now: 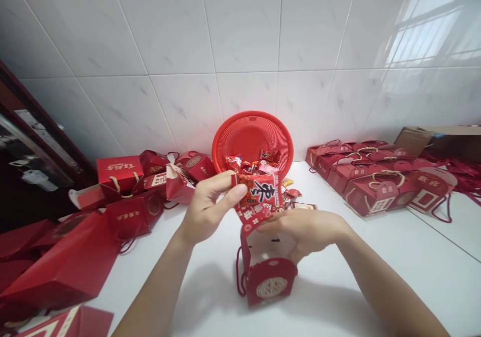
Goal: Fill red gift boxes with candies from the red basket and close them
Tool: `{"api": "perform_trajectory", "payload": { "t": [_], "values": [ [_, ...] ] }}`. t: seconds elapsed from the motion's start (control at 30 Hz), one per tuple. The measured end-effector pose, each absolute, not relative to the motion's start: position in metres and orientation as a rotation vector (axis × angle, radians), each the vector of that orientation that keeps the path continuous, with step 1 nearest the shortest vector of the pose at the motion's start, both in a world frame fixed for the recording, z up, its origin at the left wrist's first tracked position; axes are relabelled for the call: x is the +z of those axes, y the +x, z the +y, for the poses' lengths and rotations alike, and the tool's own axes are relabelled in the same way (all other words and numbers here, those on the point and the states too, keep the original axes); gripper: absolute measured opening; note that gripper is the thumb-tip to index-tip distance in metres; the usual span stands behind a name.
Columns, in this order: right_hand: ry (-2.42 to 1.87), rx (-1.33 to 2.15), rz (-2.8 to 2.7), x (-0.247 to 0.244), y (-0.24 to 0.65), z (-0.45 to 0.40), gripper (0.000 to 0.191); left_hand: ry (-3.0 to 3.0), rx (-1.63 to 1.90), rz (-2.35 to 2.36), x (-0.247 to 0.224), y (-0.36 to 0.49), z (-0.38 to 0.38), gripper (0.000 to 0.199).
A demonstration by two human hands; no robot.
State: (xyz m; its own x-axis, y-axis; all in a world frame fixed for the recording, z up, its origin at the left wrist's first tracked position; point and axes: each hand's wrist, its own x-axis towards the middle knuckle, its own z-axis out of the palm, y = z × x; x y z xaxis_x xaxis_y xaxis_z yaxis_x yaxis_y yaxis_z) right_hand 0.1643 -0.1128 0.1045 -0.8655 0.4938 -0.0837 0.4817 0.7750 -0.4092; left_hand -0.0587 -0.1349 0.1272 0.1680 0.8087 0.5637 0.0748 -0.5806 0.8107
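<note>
My left hand [212, 207] pinches a red candy packet [259, 192] with black characters, held upright above an open red gift box [272, 282]. The box stands on the white table with its pale inside showing, a round cream emblem on its front and a dark red cord at its left. My right hand [304, 229] is at the box's right and back side, its fingers closed round the edge; the fingertips are partly hidden. Behind the hands a red plastic basket [252, 121] leans on the wall with wrapped sweets inside, and more sweets [293, 193] lie before it.
Red gift boxes [130, 217] are heaped on the left. Rows of closed red boxes [370, 187] with cord handles stand on the right, by a cardboard box [432, 139]. A tiled wall [180, 96] bounds the white table [391, 262].
</note>
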Motion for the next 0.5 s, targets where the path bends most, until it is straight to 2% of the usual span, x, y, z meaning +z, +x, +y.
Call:
{"api": "perform_trajectory", "payload": {
  "t": [0.07, 0.17, 0.37, 0.43, 0.5],
  "values": [
    [-0.766, 0.782, -2.942, 0.102, 0.165, -0.108, 0.057, 1.877, 1.378, 0.830, 0.124, -0.054, -0.134, 0.019],
    [-0.841, 0.830, -2.821, 0.097, 0.169, -0.101, 0.051, 1.941, 1.234, 0.843, 0.121, -0.051, -0.132, 0.020],
    [-0.981, 0.992, -2.910, 0.096, 0.169, -0.093, 0.003, 2.114, 1.069, 0.898, 0.122, -0.058, -0.130, 0.025],
    [-0.896, 0.960, -2.916, 0.098, 0.169, -0.093, 0.010, 2.242, 0.896, 0.929, 0.122, -0.062, -0.129, 0.028],
    [-0.848, 0.919, -2.850, 0.099, 0.169, -0.093, 0.035, 2.332, 0.760, 0.955, 0.121, -0.064, -0.128, 0.032]
  ]
}}
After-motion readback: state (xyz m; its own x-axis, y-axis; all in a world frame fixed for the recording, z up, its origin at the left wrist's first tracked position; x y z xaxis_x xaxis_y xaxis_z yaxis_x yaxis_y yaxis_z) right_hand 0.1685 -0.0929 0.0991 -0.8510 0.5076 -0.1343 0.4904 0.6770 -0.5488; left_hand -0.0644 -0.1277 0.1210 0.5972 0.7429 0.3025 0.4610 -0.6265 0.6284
